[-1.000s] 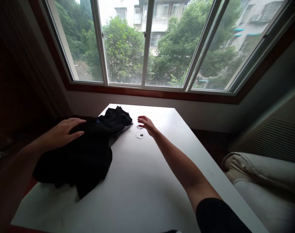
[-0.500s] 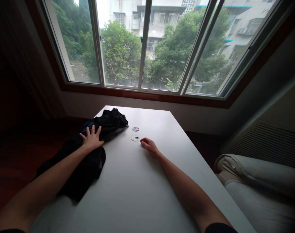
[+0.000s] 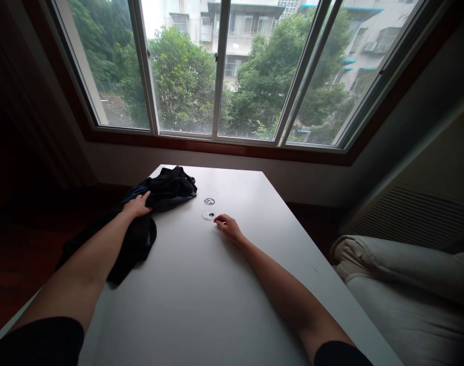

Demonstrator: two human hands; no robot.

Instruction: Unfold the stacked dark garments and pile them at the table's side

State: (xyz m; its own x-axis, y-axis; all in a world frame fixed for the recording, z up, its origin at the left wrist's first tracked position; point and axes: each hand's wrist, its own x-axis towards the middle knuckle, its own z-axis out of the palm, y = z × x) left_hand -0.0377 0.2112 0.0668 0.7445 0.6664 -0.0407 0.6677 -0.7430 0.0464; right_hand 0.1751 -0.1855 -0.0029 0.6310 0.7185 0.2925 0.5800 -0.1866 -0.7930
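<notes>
A rumpled pile of black clothing point(image 3: 171, 185) lies along the left side of the white table point(image 3: 201, 295), and part of it hangs over the edge. My left hand point(image 3: 138, 205) is closed on the middle of the pile, its fingers partly hidden against the dark cloth. On the tabletop, my right hand point(image 3: 228, 226) rests with its fingers loosely curled together and nothing visible in them. Its fingertips are beside a round cable-hole cover point(image 3: 208, 215). Just beyond is a second round cable hole point(image 3: 209, 201).
Behind the far table edge is a wide window point(image 3: 216, 137) with a brown frame. A pale cushioned seat point(image 3: 400, 290) stands to the right, below a slatted vent panel point(image 3: 418, 213). Dark reddish floor point(image 3: 10, 274) shows on the left.
My left hand has gone from spread fingers to a closed grip on the clothing. The near end of the pile has shifted away from me. My right hand stays by the cover.
</notes>
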